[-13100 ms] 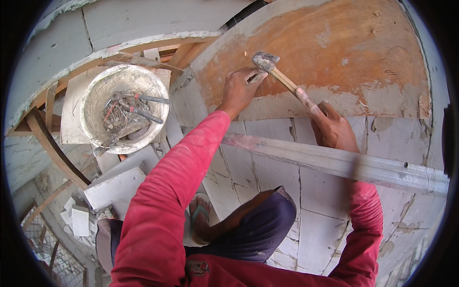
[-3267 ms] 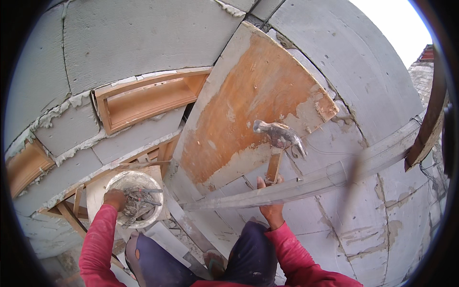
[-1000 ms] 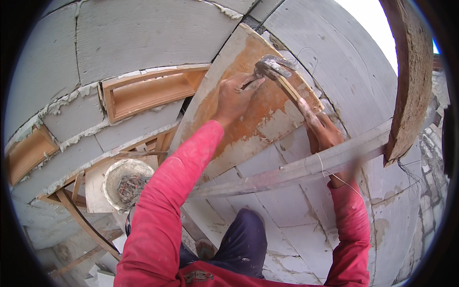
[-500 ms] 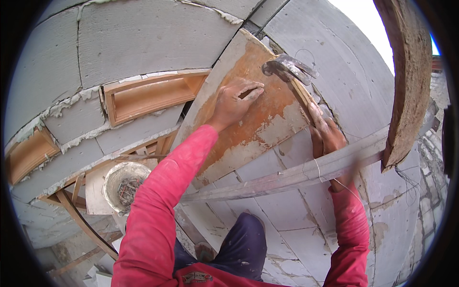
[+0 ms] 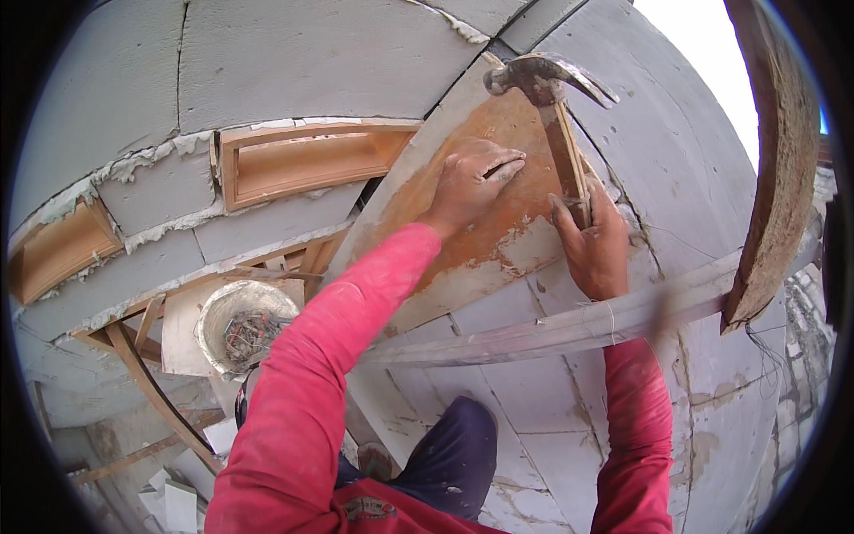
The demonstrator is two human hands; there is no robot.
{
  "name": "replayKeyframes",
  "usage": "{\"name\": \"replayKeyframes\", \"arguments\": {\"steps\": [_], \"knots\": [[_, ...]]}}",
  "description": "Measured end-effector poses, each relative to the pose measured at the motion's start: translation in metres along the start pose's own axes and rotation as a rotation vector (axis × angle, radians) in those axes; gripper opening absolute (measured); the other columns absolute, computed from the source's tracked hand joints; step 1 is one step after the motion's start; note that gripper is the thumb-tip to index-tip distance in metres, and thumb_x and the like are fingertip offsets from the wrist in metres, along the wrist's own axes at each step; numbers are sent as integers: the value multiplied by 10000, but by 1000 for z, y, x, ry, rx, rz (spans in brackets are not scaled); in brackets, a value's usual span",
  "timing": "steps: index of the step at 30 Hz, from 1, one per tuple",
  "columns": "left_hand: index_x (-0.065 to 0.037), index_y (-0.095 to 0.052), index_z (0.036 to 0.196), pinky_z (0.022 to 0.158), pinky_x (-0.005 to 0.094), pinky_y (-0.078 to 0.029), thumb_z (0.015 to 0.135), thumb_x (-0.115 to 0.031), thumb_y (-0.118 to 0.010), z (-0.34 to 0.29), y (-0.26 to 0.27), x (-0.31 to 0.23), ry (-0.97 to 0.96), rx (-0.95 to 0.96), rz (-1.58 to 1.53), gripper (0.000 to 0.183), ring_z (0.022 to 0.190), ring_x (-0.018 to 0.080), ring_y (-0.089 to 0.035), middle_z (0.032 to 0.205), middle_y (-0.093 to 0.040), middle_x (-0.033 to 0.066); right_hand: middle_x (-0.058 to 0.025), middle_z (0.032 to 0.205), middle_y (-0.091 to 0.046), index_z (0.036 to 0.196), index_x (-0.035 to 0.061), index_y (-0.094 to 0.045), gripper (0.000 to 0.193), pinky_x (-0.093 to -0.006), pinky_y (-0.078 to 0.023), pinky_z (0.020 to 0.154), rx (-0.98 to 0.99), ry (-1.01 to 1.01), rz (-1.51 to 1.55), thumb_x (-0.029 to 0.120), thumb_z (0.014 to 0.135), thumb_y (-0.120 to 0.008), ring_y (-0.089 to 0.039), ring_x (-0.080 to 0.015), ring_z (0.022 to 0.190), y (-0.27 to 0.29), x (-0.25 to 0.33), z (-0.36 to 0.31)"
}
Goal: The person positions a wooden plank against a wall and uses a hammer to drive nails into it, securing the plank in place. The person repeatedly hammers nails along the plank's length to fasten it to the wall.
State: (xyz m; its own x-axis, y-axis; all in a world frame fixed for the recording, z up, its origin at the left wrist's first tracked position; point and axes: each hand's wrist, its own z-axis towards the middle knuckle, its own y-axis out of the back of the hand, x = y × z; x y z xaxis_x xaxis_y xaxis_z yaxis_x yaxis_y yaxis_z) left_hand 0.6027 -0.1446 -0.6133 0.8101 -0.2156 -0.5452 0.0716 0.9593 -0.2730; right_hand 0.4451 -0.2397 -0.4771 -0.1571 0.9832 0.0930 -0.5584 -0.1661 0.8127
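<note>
My right hand [image 5: 596,245] is wrapped round the wooden handle of a claw hammer [image 5: 562,147]. The hammer's dark, mortar-spattered head is raised above the upper edge of a board, with the claw toward the right. Over the face of that orange-stained plywood board [image 5: 498,125], my left hand [image 5: 471,185] is closed, thumb and fingers pressed together. Whatever sits in this pinch, if anything, is too small to make out. The board leans at a slant against the grey block wall, partly coated with pale dried mortar.
A long grey bar [image 5: 534,336] crosses in front of my right forearm. At the right hangs a rough timber post [image 5: 774,169]. A mortar-crusted bucket [image 5: 209,325] holding a tangle of small metal bits stands left, below wooden frames [image 5: 302,169] set into the block wall.
My right hand has shifted its hold and turned the hammer, whose handle now stands more upright and in fuller view. My left hand stays closed over the board; the whole view has shifted slightly.
</note>
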Motion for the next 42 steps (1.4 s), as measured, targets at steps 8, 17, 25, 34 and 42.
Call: {"name": "replayKeyframes", "arguments": {"steps": [8, 17, 25, 34, 42], "knots": [[-67, -821, 1058, 878, 421, -570, 928, -168, -781, 3, 4, -1, -102, 1, 88, 170, 1003, 317, -719, 1022, -782, 107, -110, 794, -650, 1060, 31, -717, 257, -382, -504, 677, -180, 59, -17, 272, 991, -772, -572, -214, 667, -46, 1, 32], [-67, -813, 1065, 894, 434, -571, 948, -165, -753, 2, 4, 0, -77, 11, 43, 164, 1004, 336, -721, 1042, -780, 120, -226, 942, -744, 1165, 26, -725, 295, -451, -565, 772, -99, -58, 23, 245, 969, -751, -746, -382, 850, -48, 2, 36], [-48, -807, 1076, 839, 392, -596, 955, -167, -781, 5, 8, 1, -58, 41, 77, 172, 957, 311, -763, 1059, -796, 129, -113, 815, -746, 1336, 44, -685, 385, -344, -531, 674, -99, -44, 229, 178, 984, -767, -680, -150, 703, -19, 0, -12], [-51, -805, 1042, 867, 375, -580, 978, -214, -761, -3, 3, -10, 201, -31, -55, 181, 983, 277, -768, 1066, -804, 122, -88, 863, -723, 1175, 7, -698, 236, -350, -541, 780, -27, -224, 68, 114, 978, -769, -675, -185, 799, 12, -43, -109], [-47, -807, 1103, 900, 346, -580, 997, -186, -760, 3, 7, -5, 144, 46, 4, 182, 1025, 242, -781, 1115, -810, 118, -255, 986, -705, 1086, -20, -692, 264, -491, -540, 746, 35, -186, -189, 38, 838, -759, -682, -489, 905, 74, -42, -176]]}}
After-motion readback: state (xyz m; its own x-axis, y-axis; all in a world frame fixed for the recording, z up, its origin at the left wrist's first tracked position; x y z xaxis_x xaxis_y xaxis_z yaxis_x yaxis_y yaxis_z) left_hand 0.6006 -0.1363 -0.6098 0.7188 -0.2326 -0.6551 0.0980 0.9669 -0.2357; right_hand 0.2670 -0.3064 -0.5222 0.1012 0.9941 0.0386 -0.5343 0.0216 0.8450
